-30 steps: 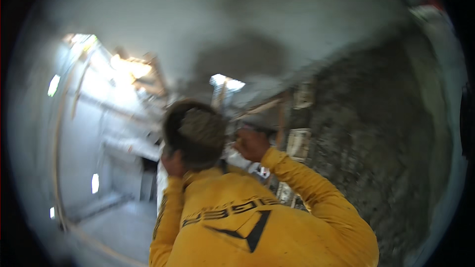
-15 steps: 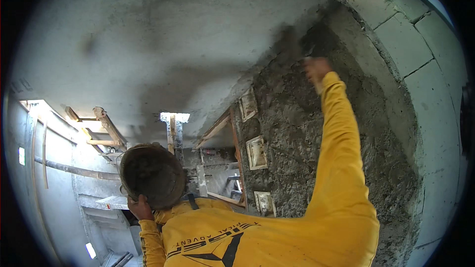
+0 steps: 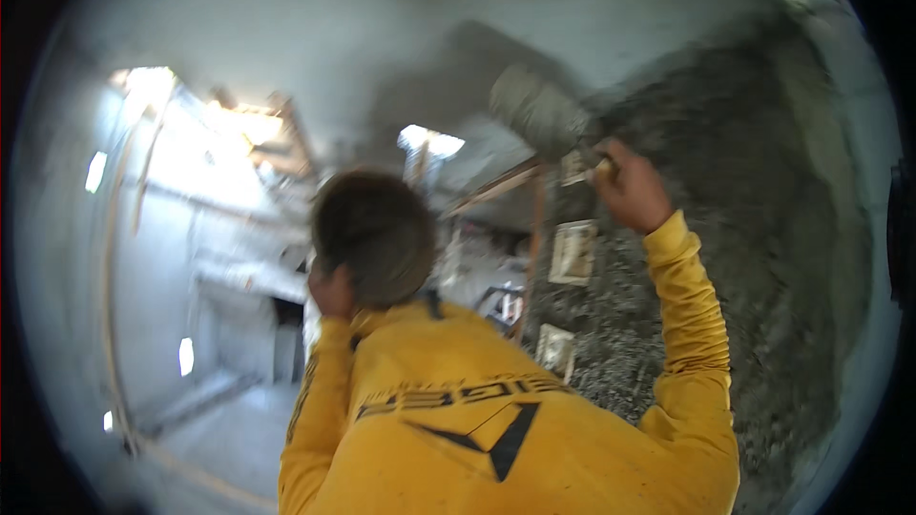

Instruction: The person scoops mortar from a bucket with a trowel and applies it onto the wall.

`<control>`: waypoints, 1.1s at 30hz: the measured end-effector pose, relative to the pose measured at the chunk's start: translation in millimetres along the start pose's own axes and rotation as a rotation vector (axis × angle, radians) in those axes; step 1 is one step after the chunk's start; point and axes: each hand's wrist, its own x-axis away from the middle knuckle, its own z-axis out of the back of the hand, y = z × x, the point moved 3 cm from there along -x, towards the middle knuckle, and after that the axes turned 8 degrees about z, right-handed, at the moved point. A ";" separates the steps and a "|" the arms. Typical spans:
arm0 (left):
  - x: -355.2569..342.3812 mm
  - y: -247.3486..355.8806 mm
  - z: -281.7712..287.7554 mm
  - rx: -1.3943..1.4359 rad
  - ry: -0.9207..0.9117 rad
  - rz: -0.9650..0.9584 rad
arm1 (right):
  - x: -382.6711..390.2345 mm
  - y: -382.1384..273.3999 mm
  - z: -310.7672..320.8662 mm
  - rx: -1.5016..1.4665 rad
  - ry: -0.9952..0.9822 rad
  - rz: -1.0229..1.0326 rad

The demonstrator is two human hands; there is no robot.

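Note:
My right hand (image 3: 634, 189) is closed round the handle of a trowel (image 3: 539, 110). Its broad blade, smeared by motion, points up and left in front of the smooth grey surface. Beside that hand spreads a wall coated in rough, dark wet mortar (image 3: 716, 153). My left hand (image 3: 331, 291) grips the edge of a round, dark bucket (image 3: 426, 246), which is held up in front of my chest. The bucket's inside is dark and blurred, so its contents cannot be made out.
Pale rectangular boxes (image 3: 572, 253) are set along the left edge of the mortared wall. A wooden frame strip (image 3: 534, 248) borders an opening beside them. Wooden pieces (image 3: 286, 138) stand in bright light at the left. Pale grey blocks (image 3: 873, 124) form the right side.
My right hand has come back from the upper mortared wall toward the bucket, and the trowel blade now shows. The view has shifted, so the bucket appears higher and further right.

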 end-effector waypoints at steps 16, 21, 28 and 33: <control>27.0 11.3 17.1 0.016 0.117 0.057 | 11.3 -53.7 -306.6 0.141 -0.661 0.281; 26.7 2.7 23.2 0.067 0.162 0.108 | 25.1 -56.7 -282.3 0.044 -0.547 0.369; 22.1 -2.1 20.3 0.361 0.046 0.081 | 36.0 -27.5 -262.9 0.169 -0.455 0.206; 12.0 -12.4 17.1 0.276 0.071 0.094 | 43.4 -16.8 -226.1 -0.006 -0.359 0.211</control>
